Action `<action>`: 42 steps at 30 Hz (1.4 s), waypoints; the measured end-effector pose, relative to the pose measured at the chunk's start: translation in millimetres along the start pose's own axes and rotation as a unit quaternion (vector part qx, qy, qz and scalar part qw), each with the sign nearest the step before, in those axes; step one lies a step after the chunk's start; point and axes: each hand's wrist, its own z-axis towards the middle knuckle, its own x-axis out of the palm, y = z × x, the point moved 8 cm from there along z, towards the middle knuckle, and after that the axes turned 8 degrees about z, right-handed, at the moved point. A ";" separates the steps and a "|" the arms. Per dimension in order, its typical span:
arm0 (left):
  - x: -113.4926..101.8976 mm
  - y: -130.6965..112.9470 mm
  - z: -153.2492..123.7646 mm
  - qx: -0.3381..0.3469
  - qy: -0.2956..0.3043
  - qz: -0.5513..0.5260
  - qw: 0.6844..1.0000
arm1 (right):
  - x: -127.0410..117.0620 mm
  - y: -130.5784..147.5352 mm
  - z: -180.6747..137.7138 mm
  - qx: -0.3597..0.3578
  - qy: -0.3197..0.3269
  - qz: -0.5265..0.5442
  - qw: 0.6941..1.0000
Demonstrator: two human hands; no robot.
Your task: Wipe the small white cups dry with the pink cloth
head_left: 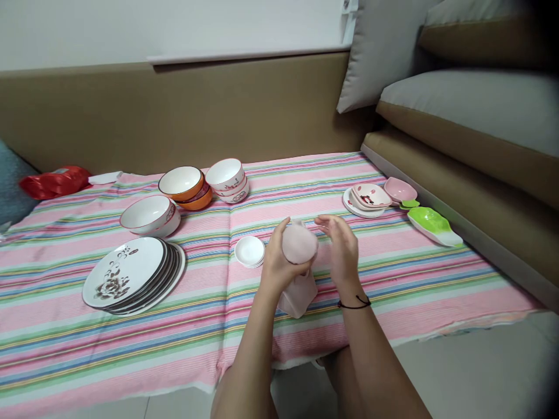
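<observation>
My left hand (279,259) is wrapped round a pale pinkish-white object with a rounded top (300,243); its exact kind does not show. Just under it, a pale, angular, box-like piece (299,295) rests on the striped cloth (196,326); whether the two are one thing, I cannot tell. To the right, my right hand (343,247) is raised with loosely bent fingers apart and nothing seen in them, close beside the pale object. A small stack of white dishes (250,251) lies left of my left hand.
Flowered plates (126,270) are stacked at left. Behind them stand white bowls (148,215), orange bowls (181,183) and more white bowls (226,174). Small plates (369,196), a pink dish (399,189) and a green dish (432,224) lie right, beside cushions (476,110). Red packaging (56,182) lies far left.
</observation>
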 end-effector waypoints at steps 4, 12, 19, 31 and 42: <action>-0.7 3.9 -0.4 -0.037 0.007 -0.053 0.998 | 36.1 -9.2 -12.7 0.057 0.124 0.018 0.990; -2.9 13.5 0.6 -0.077 -0.018 -0.130 0.988 | 46.5 -32.7 -21.8 0.189 0.095 0.145 0.966; -4.4 16.1 -0.8 -0.113 -0.040 -0.166 0.979 | 48.3 -48.2 -22.8 0.242 0.102 0.185 0.947; 7.7 40.6 -8.3 -0.255 -0.044 -0.373 0.891 | 56.3 -30.6 -25.3 0.175 0.176 0.100 0.964; 13.5 27.5 -5.5 -0.236 -0.023 -0.515 0.824 | 32.4 -31.2 -24.9 0.124 0.028 0.007 0.992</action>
